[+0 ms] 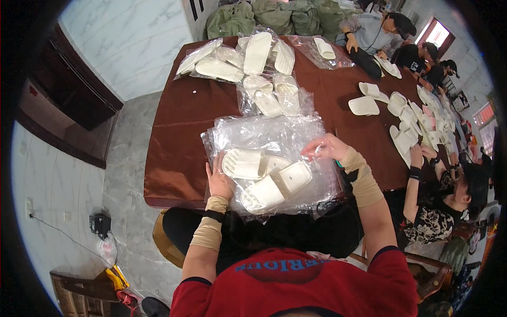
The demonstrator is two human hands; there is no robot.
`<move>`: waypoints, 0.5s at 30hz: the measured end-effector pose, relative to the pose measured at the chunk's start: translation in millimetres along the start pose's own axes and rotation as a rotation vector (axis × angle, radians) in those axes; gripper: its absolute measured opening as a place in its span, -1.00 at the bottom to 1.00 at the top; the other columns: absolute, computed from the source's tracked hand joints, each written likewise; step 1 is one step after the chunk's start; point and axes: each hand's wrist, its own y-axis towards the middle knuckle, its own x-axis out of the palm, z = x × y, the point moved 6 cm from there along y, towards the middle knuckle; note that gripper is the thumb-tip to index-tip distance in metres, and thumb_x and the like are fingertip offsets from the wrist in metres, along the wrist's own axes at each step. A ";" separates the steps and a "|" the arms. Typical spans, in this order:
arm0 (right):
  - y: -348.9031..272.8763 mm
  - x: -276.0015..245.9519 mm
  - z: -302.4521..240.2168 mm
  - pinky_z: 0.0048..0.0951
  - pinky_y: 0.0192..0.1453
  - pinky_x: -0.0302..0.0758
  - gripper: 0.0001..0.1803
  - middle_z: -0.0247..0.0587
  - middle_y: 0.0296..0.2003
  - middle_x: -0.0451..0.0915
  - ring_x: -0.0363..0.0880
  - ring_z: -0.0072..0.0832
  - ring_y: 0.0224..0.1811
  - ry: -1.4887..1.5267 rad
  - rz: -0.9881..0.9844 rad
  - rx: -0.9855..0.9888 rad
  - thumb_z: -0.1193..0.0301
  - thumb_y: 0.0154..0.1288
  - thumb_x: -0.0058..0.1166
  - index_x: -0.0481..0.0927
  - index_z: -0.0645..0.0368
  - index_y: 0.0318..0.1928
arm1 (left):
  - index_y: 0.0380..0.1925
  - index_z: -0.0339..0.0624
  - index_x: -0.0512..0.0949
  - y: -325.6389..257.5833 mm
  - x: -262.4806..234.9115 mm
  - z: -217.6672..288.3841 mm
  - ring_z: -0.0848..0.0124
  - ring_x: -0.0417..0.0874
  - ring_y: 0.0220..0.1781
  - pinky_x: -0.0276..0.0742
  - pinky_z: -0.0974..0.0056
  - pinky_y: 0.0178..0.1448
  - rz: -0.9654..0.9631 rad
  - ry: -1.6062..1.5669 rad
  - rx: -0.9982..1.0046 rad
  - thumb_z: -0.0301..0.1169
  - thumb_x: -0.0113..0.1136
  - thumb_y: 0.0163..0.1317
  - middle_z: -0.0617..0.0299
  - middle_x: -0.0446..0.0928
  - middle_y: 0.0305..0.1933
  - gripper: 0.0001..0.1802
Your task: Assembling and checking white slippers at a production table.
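Observation:
A pair of cream slippers [264, 194] lies on a pile of clear plastic bags [269, 132] at the near edge of the table. My left hand [220, 180] is at the left side of the pair, its fingers stretched out against the plastic and the slipper's edge; it is open. My right hand [327, 147] hovers over the right side of the bag pile, its fingers bent and a little apart, pointing left. No slipper is in it. Glare on the film hides whether its fingertips touch the plastic. Both wrists wear tan wraps and dark bands.
Bagged slippers [257, 53] are heaped at the far side of the brown-covered table [174, 137]. Loose slippers [404, 138] lie along the right, where a co-worker's hands [420, 156] reach in. Another person [369, 31] works at the far right. Green sacks [274, 18] stand behind.

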 end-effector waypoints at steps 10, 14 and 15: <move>1.6 -15.7 19.8 -0.17 -0.02 0.47 -0.52 -0.08 -0.14 0.64 0.60 -0.11 -0.12 -0.834 0.209 0.415 -0.14 0.17 0.03 0.67 -0.09 -0.12 | 0.35 -0.13 0.16 -7.5 -2.5 -16.0 0.30 -0.08 0.55 -0.27 -0.06 0.54 0.060 -0.133 -0.032 -0.48 -0.27 0.18 0.28 0.05 0.49 -0.35; 15.3 -17.5 61.1 -0.15 -0.10 0.49 -0.55 -0.06 -0.26 0.65 0.60 -0.08 -0.21 -0.828 0.401 0.227 -0.09 0.10 0.11 0.63 -0.06 -0.17 | 0.36 -0.13 0.12 -1.6 3.2 -9.8 0.30 -0.07 0.55 -0.28 -0.04 0.55 0.050 -0.066 -0.012 -0.48 -0.25 0.18 0.29 0.05 0.49 -0.35; 19.8 -12.5 68.6 -0.15 -0.13 0.49 -0.58 -0.06 -0.31 0.65 0.60 -0.06 -0.24 -0.783 0.280 0.183 -0.05 0.08 0.14 0.61 -0.03 -0.19 | 0.37 -0.14 0.12 -1.6 4.5 -9.6 0.31 -0.07 0.55 -0.28 -0.03 0.55 0.065 -0.068 0.008 -0.47 -0.23 0.19 0.30 0.05 0.49 -0.34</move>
